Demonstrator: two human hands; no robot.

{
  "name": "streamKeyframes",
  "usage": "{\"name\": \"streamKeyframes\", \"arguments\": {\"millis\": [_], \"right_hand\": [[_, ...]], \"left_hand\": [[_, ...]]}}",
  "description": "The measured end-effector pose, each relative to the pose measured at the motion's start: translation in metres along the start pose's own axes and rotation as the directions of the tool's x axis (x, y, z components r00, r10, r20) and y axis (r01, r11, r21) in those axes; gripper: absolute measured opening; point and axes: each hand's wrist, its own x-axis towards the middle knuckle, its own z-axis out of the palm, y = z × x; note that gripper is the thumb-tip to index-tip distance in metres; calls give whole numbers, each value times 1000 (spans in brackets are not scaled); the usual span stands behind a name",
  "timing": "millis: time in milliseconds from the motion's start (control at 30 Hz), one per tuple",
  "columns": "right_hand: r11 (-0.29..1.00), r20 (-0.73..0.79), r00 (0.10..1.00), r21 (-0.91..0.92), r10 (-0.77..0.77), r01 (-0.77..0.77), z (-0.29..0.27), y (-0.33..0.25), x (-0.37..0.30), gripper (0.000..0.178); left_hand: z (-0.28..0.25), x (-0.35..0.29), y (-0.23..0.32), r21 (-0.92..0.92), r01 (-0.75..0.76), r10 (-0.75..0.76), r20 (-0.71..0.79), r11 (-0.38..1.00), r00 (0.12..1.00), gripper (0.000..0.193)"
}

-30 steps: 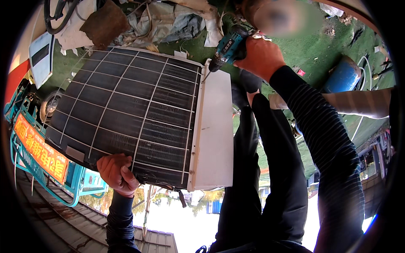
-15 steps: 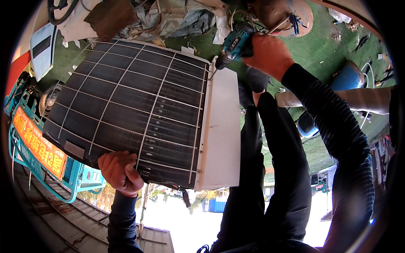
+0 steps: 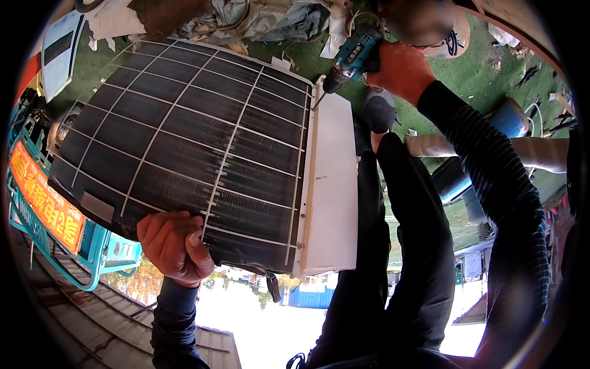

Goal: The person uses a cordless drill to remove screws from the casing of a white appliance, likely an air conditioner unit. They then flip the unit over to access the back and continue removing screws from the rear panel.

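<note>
A large air conditioner outdoor unit (image 3: pixel 166 138) is in front of me. Its dark finned coil shows behind a pale wire grille, with a white metal panel (image 3: pixel 332 190) along its right side. My left hand (image 3: pixel 175 246) is closed round the unit's near edge, fingertips at the grille. In my right hand (image 3: pixel 402 71), gripped by its handle, is a teal and black cordless drill (image 3: pixel 353 55). Its thin bit points down at the far end of the seam between grille and white panel; whether it sits in a screw is too small to tell.
Crumpled grey sheeting (image 3: pixel 258 21) lies beyond the unit. A teal cart frame with an orange sign (image 3: pixel 46 197) stands at left. At right are a blue container (image 3: pixel 507 117) and a pale wrapped pipe (image 3: pixel 534 150) over the green floor (image 3: pixel 485 77). My legs (image 3: pixel 418 227) are beside the panel.
The view has shifted slightly, so the unit sits a little differently in the picture. Both hands keep their grips, and the drill bit stays at the same end of the seam.
</note>
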Motion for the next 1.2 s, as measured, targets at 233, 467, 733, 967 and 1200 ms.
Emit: {"name": "streamKeyframes", "arguments": {"millis": [233, 467, 733, 967, 1200], "right_hand": [[999, 0, 1000, 34, 23, -23, -6, -4, -6, 48], [999, 79, 996, 21, 48, -50, -19, -10, -13, 63], [980, 31, 983, 73, 184, -185, -40, -17, -45, 69], [915, 99, 929, 165, 355, -368, -44, -15, -86, 66], [852, 152, 913, 327, 379, -408, -25, -20, -125, 59]], "left_hand": [[-1, 3, 1, 15, -8, 8, -2, 1000, 1000, 26], [-6, 7, 3, 17, 14, -13, -42, 1000, 999, 17], [-7, -1, 0, -6, -2, 1, -88, 1000, 996, 14], [-8, -9, -6, -37, 14, -18, -117, 999, 993, 12], [5, -15, -15, -50, -29, 13, -304, 998, 953, 13]]}}
